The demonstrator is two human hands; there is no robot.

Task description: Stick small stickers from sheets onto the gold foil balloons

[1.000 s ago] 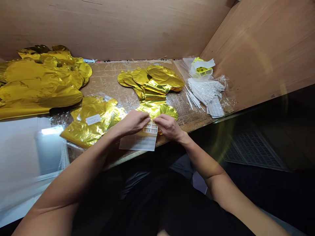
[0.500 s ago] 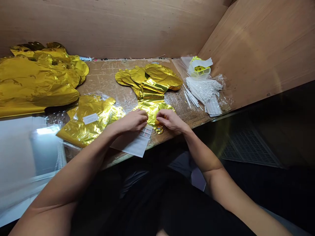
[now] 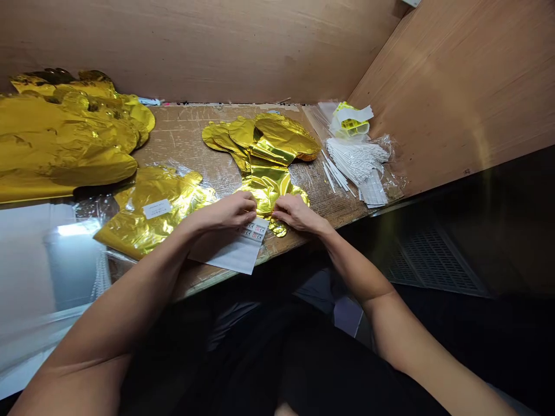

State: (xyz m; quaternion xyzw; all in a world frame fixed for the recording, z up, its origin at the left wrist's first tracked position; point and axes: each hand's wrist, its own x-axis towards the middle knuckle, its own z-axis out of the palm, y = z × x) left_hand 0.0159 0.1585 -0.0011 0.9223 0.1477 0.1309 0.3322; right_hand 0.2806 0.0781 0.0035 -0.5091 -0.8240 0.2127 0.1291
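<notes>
A gold foil balloon (image 3: 265, 182) lies folded on the cardboard-topped bench, its lower end under my hands. My left hand (image 3: 225, 212) rests on the top edge of a white printed sheet (image 3: 229, 253), whose small warning symbols show beside the fingers, and appears to pinch it. My right hand (image 3: 297, 214) has its fingertips on the foil near the sheet's corner. Just below that hand, a small crumpled piece of gold foil (image 3: 277, 228) sticks out. Part of the sheet and the foil's lower end are hidden by my hands.
A heap of gold foil balloons (image 3: 56, 138) lies at the left, above a gold balloon in a clear bag (image 3: 151, 211). White sticks (image 3: 355, 162) and a yellow-printed packet (image 3: 350, 122) lie at the right, against a wooden wall (image 3: 455, 81).
The white sheet has turned and moved left, and the view has shifted slightly. My hands have drawn a little closer over the foil, and the small gold piece now shows below my right hand.
</notes>
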